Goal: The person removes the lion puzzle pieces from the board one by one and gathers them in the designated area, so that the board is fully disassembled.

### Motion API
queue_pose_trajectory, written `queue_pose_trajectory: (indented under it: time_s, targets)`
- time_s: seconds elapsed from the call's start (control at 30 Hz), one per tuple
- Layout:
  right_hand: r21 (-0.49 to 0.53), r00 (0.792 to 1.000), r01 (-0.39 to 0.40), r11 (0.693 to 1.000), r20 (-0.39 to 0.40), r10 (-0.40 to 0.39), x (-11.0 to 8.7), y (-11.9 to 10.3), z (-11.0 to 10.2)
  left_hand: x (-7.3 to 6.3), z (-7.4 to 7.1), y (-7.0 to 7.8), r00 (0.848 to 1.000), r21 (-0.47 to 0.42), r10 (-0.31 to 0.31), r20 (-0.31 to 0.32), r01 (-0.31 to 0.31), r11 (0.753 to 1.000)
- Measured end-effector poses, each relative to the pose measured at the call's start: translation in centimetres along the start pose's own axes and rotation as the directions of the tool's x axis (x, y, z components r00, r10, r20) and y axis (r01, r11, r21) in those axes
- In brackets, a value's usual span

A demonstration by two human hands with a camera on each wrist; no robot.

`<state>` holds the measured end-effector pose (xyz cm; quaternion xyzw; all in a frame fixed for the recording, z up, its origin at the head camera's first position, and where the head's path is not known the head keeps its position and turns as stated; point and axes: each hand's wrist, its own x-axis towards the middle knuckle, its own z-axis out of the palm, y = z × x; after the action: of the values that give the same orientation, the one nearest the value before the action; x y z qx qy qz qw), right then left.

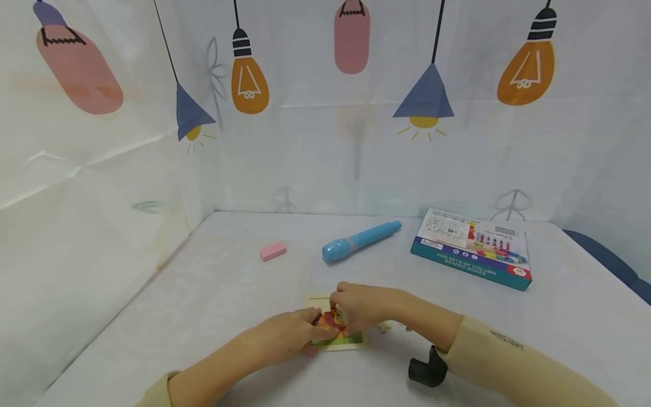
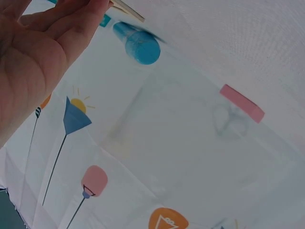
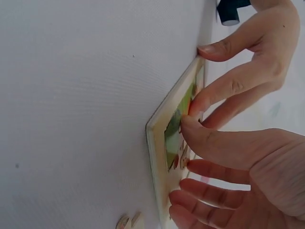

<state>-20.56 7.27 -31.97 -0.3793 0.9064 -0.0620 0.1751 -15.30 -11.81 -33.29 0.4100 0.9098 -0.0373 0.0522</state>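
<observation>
A small wooden picture puzzle board (image 1: 311, 299) with a pale frame and a green and red picture lies on the white table in the head view. My left hand (image 1: 277, 338) rests on its left side, fingers extended over the picture. In the right wrist view, the left thumb touches the board's edge. At the picture's middle, my right hand (image 1: 365, 305) pinches a small puzzle piece (image 1: 338, 315) with an animal face, partly covered by the fingers. Loose wooden pieces (image 1: 383, 326) lie just right of the board, partly behind the right forearm.
Farther back are a pink block (image 1: 273, 250) and a light blue microphone-shaped toy (image 1: 361, 241). A teal-edged bead set box (image 1: 473, 249) sits at the back right. A black curved object (image 1: 428, 370) is beside the right sleeve. Printed white cloth hangs behind the table.
</observation>
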Motion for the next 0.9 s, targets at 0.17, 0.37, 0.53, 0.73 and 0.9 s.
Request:
queue_pose_trajectory:
  time_s: [0.17, 0.37, 0.53, 0.73, 0.9]
  targets:
    - [0.020, 1.000, -0.019, 1.000, 0.011, 0.019, 0.3, 0.1, -0.2, 0.1, 0.1, 0.0, 1.000, 0.016, 0.002, 0.000, -0.002, 1.000]
    - [0.090, 1.000, -0.011, 0.996, 0.024, 0.009, 0.8, 0.7, -0.4, 0.0, 0.1, 0.3, 0.999, 0.005, -0.027, 0.024, 0.027, 1.000]
    - [0.160, 0.999, 0.034, 0.987, 0.005, -0.035, 0.9, 1.1, -0.2, -0.1, 0.3, 0.4, 1.000, 0.013, -0.006, -0.005, 0.006, 1.000]
    - [0.231, 0.998, 0.057, 0.971, -0.024, -0.053, 0.8, 1.3, 0.1, -0.1, 0.3, 0.4, 1.000, 0.040, 0.010, -0.011, -0.010, 0.999]
    - [0.225, 0.996, 0.080, 0.971, -0.046, -0.072, 0.6, 1.3, 0.3, 0.0, 0.2, 0.4, 1.000, -0.013, -0.007, 0.013, 0.007, 1.000]
